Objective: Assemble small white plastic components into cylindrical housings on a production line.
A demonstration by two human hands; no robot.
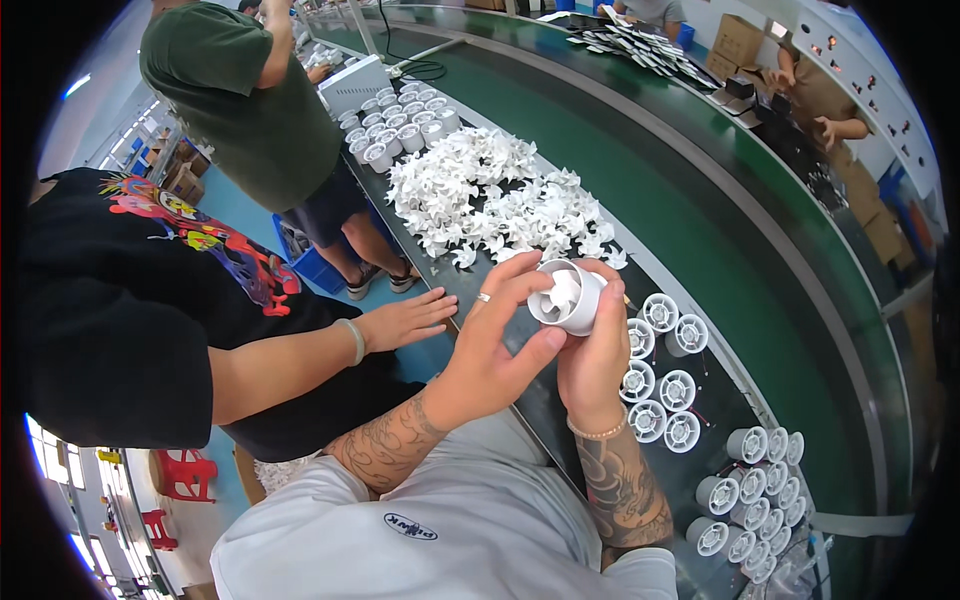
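Note:
A white cylindrical fan housing (587, 312) is held up over the dark worktable, its open end tilted toward me. Inside it sits a small white fan wheel (562, 290). My right hand (592, 370) wraps around the housing from the right and below. From the left, my left hand (485, 335) has its thumb and fingers at the rim, with a ring on one finger. Just beyond my hands lies a heap of loose white fan wheels (470, 190). Several white housings with spoked ends (660, 385) stand right of my right hand, some with thin wires.
A co-worker's hand (405, 320) rests on the table edge at my left. More housings stand at the far end (400, 125) and lie stacked at the lower right (750, 500). A green conveyor belt (690, 190) curves along the table's far side. Another person (240, 110) stands further up.

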